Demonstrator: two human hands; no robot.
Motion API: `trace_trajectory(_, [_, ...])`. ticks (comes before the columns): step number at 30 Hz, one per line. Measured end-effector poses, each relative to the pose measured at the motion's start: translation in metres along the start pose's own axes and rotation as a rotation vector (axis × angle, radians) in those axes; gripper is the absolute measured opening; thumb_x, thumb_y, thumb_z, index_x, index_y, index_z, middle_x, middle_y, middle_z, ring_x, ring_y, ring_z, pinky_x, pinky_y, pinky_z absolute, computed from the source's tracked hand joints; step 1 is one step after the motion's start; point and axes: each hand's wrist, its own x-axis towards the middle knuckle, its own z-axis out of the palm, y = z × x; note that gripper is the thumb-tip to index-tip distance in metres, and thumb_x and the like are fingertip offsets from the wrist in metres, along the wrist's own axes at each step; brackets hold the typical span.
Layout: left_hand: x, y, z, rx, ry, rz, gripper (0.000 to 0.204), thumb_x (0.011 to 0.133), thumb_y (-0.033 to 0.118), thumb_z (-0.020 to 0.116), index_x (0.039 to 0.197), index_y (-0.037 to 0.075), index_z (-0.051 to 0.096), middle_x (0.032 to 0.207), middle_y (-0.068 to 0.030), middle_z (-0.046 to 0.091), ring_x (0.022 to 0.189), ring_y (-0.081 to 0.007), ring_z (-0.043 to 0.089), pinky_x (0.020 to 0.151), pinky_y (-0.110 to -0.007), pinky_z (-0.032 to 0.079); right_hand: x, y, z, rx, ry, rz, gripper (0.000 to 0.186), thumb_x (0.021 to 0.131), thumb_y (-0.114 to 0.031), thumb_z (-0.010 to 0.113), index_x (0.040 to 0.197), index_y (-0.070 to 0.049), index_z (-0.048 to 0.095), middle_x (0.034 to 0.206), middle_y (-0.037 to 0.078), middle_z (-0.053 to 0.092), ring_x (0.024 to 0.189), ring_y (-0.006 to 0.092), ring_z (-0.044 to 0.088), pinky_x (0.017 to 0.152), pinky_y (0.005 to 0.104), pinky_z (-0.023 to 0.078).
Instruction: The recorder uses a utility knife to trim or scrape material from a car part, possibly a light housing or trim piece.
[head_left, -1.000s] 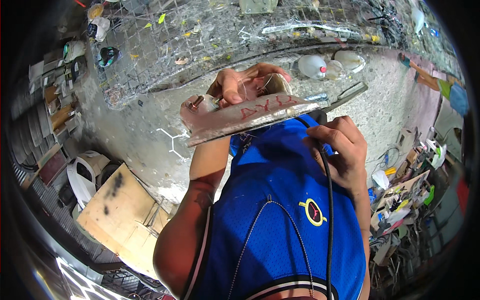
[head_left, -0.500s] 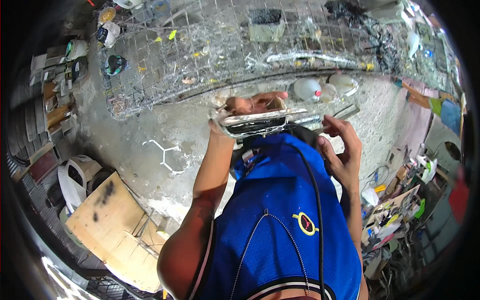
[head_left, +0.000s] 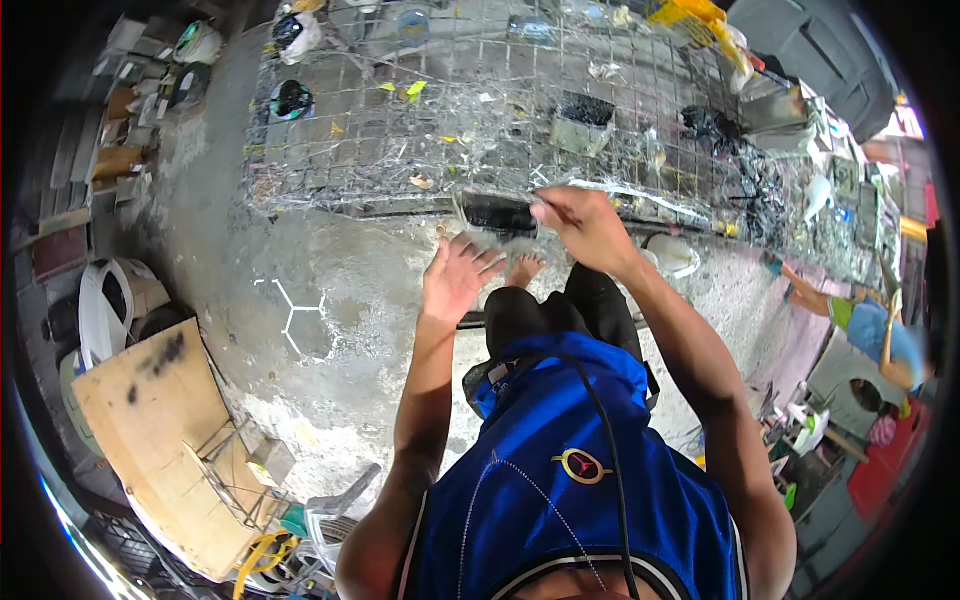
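A flat rectangular piece (head_left: 502, 214) with a dark middle and pale edges, blurred by motion, is held out in front of me over the near edge of a wire-mesh grid. Its exact kind does not show. My right hand (head_left: 590, 228) grips its right end, fingers bent and thumb close to the edge. To the left and a little nearer, my left hand (head_left: 462, 278) has its fingers spread and the palm showing, apart from the piece. The wire-mesh grid (head_left: 400, 150), smeared and littered with scraps, spreads beyond both hands.
On the grid stand a grey tub (head_left: 582, 135) and a dark round pot (head_left: 291, 100). A pale rounded plastic container (head_left: 674, 256) sits right of my forearm. A stained board (head_left: 150, 400) leans at lower left. Another person (head_left: 870, 325) is at the far right.
My left hand has let go of the rectangular piece and opened. My right hand has reached forward and taken its right end. The view has shifted, showing more of the grid.
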Motion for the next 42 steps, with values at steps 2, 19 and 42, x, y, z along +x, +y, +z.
trace_trajectory(2, [-0.024, 0.003, -0.027, 0.222, 0.230, 0.153, 0.046, 0.094, 0.032, 0.057, 0.129, 0.003, 0.050, 0.129, -0.0157, 0.054, 0.123, -0.0320, 0.049, 0.103, -0.044, 0.041, 0.031, 0.016, 0.009, -0.005, 0.142, -0.144, 0.021, 0.090, -0.019, 0.065, 0.099, 0.000, 0.065, 0.070, 0.015, 0.056, 0.057, 0.0252, 0.052, 0.056, 0.0360, 0.042])
trace_trajectory(19, [-0.373, -0.224, -0.109, 1.111, 1.504, -0.422, 0.025, 0.094, 0.033, 0.053, 0.087, 0.010, 0.058, 0.075, -0.0062, 0.063, 0.060, -0.0139, 0.057, 0.050, -0.027, 0.043, 0.132, 0.133, -0.008, 0.008, -0.093, -0.128, 0.032, 0.086, -0.029, 0.067, 0.096, 0.000, 0.059, 0.075, 0.019, 0.062, 0.072, 0.0371, 0.060, 0.067, 0.0437, 0.047])
trace_trajectory(42, [-0.003, -0.085, 0.401, 0.770, -0.021, 0.597, 0.020, 0.093, 0.039, 0.050, 0.087, 0.021, 0.044, 0.081, 0.0125, 0.058, 0.089, -0.0169, 0.044, 0.072, -0.035, 0.028, 0.157, 0.254, -0.096, -0.295, 0.146, -0.122, 0.028, 0.087, -0.018, 0.063, 0.112, -0.005, 0.065, 0.098, 0.018, 0.069, 0.086, 0.0294, 0.067, 0.080, 0.0347, 0.051])
